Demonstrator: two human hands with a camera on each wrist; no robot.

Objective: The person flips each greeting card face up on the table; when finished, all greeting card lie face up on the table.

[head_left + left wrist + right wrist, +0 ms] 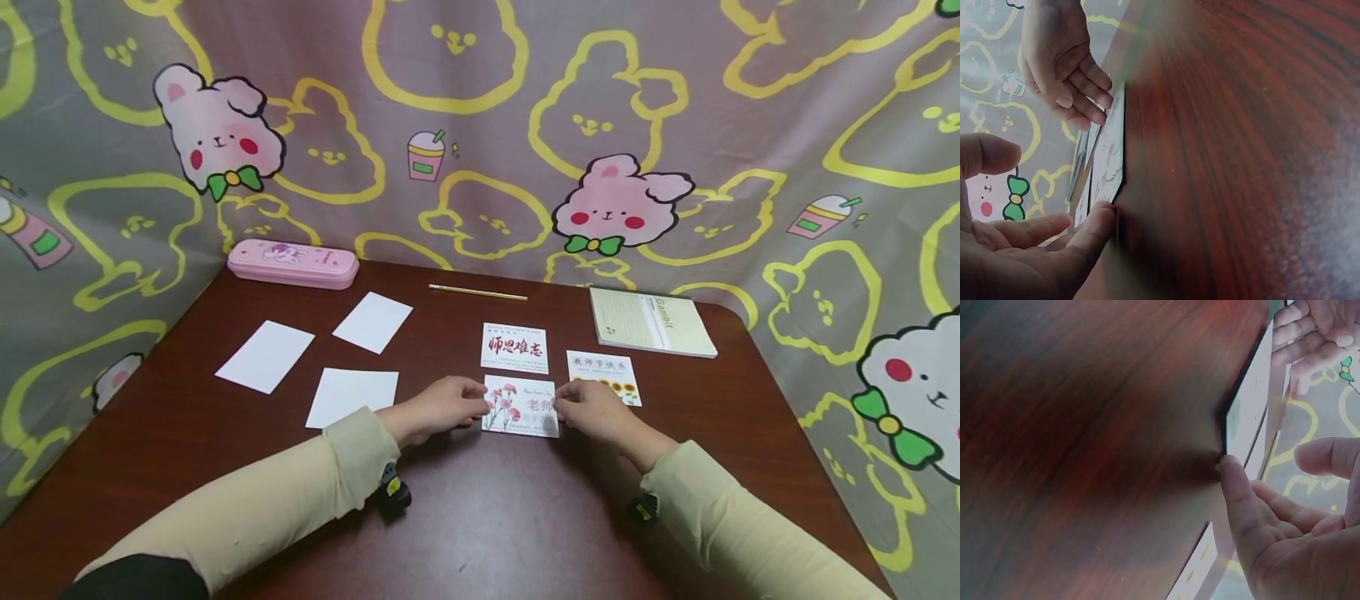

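A card with pink flowers (520,406) lies flat on the dark wooden table (480,517), in front of me. My left hand (453,407) touches its left edge with straight fingers, thumb held apart. In the left wrist view a fingertip (1100,219) rests against the card's corner (1110,162). My right hand (587,410) touches the card's right edge the same way. In the right wrist view one fingertip (1229,467) meets the card's corner (1247,415). Neither hand grips the card.
A red-lettered card (514,347) and a sunflower card (603,376) lie just beyond. Three blank white cards (352,397) sit to the left. A pink pencil case (293,263), a pencil (477,292) and a green notebook (649,322) are at the back. Patterned cloth (480,125) walls the table.
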